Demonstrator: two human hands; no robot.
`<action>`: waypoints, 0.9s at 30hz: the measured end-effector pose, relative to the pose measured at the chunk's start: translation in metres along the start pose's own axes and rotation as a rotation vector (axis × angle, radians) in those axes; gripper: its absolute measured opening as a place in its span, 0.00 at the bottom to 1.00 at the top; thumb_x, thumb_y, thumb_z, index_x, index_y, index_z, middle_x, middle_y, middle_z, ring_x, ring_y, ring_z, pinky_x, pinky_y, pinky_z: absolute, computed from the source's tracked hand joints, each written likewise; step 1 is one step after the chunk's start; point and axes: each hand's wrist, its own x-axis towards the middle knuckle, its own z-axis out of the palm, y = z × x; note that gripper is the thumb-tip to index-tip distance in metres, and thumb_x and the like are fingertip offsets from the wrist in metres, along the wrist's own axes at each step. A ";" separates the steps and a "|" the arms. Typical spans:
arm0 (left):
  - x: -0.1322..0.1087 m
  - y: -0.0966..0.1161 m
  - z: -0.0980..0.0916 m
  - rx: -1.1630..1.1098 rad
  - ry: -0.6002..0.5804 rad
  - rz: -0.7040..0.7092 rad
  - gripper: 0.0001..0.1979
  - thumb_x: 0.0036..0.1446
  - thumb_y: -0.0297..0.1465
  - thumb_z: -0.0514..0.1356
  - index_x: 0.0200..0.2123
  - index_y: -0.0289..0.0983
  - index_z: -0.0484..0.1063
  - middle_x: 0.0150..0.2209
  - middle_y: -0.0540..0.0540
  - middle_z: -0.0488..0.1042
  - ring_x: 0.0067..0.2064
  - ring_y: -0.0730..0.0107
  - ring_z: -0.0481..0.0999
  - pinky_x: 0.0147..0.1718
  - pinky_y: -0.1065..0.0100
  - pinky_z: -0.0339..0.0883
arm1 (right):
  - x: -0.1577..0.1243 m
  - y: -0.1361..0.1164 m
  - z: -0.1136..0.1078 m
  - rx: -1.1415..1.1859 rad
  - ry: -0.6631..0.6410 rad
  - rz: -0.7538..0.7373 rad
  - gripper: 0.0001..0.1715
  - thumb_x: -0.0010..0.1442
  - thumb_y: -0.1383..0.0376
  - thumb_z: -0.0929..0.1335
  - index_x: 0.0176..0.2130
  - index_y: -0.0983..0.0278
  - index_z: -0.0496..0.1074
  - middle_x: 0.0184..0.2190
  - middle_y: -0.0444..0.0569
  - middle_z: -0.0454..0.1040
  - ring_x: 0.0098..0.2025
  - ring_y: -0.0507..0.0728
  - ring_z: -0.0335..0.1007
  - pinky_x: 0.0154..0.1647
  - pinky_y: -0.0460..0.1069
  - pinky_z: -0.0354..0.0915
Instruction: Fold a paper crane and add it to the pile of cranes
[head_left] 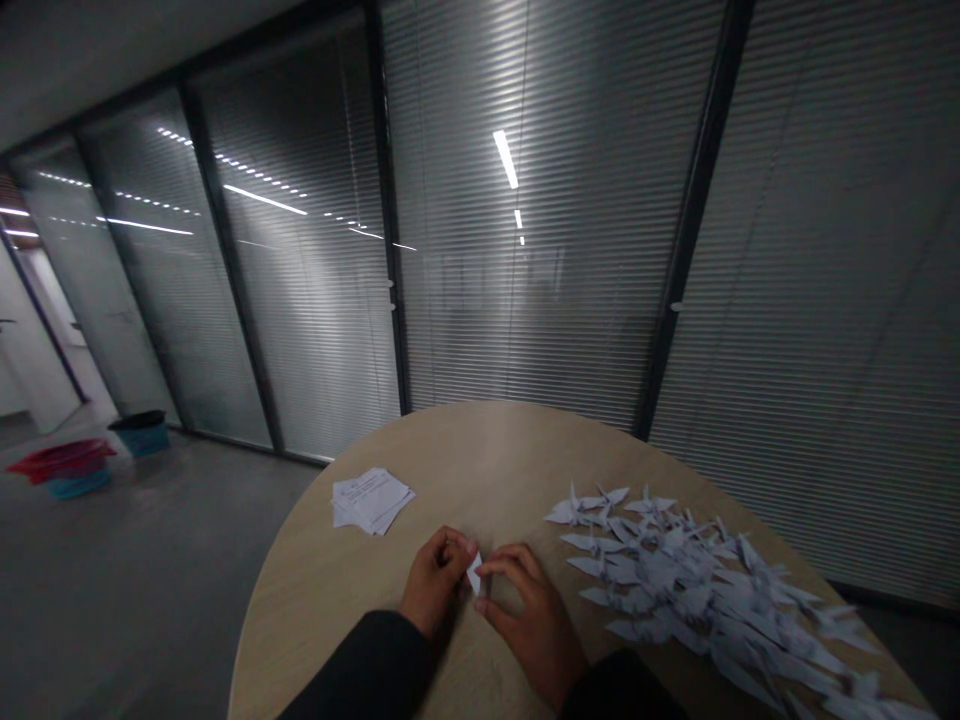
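Note:
A small folded piece of white paper (475,574) is held just above the table, between my two hands. My left hand (436,578) pinches its left side, with the fingers curled in. From the right, my right hand (529,612) has thumb and forefinger at the paper's right edge and lower tip. The fingers cover part of the paper, so its full shape is hidden. To the right of my right hand lies a large spread of white folded paper cranes (675,575). Beyond my left hand rests a loose stack of square paper sheets (373,500), the top one bearing printed lines.
The round wooden table (487,450) has its curved far edge near a glass partition (525,250) with blinds. On the floor at the left stand a bin with a red liner (64,460) and a blue bin with a black liner (141,432).

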 end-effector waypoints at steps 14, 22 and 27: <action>-0.003 0.004 0.002 0.020 -0.038 -0.018 0.29 0.37 0.54 0.63 0.28 0.32 0.63 0.17 0.54 0.63 0.18 0.80 0.61 0.19 0.75 0.55 | 0.000 -0.003 -0.001 -0.012 0.013 -0.001 0.12 0.48 0.73 0.67 0.35 0.61 0.70 0.40 0.47 0.65 0.45 0.55 0.64 0.49 0.48 0.60; -0.002 0.000 0.000 0.048 -0.047 -0.018 0.30 0.37 0.55 0.62 0.28 0.32 0.63 0.17 0.53 0.63 0.19 0.79 0.62 0.19 0.75 0.55 | 0.000 -0.003 -0.001 -0.017 0.005 0.016 0.11 0.49 0.73 0.67 0.35 0.61 0.69 0.41 0.48 0.65 0.45 0.55 0.64 0.49 0.48 0.61; -0.002 0.002 0.001 0.042 -0.047 -0.038 0.32 0.34 0.56 0.63 0.28 0.33 0.63 0.17 0.54 0.63 0.18 0.79 0.61 0.18 0.74 0.54 | -0.001 -0.002 0.000 -0.018 0.016 -0.007 0.10 0.50 0.72 0.67 0.35 0.62 0.69 0.41 0.48 0.65 0.45 0.55 0.64 0.49 0.48 0.61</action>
